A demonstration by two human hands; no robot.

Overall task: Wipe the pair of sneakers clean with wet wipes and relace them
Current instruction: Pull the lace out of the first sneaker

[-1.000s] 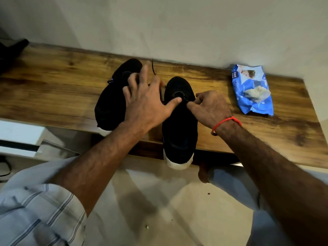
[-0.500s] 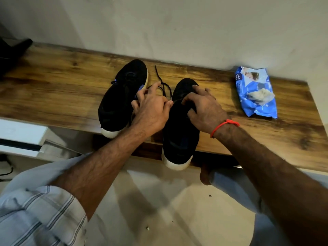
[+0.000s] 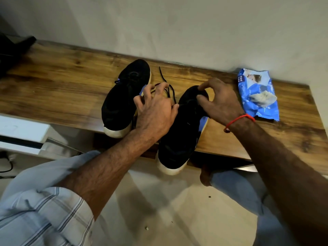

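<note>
Wooden counter [image 3: 62, 89] against a wall: two black sneakers, left sneaker [image 3: 122, 98] and right sneaker [image 3: 179, 135]; left hand [image 3: 156, 112] grasps the black shoelace [image 3: 170, 89], right hand [image 3: 220, 102] pinches the right sneaker's collar; wet-wipes pack [image 3: 257, 95] at far right

1. The left sneaker [image 3: 122, 102], black with a white sole, is laid flat on the wooden surface, its white-capped end at the near edge.
2. The right sneaker [image 3: 179, 139], of the same make, is set just beside it, its white-capped end jutting past the near edge.
3. A black lace [image 3: 169, 89] is looped loosely between the two.
4. The blue wipes pack [image 3: 257, 95], crumpled, is placed flat to the right by the wall.
</note>
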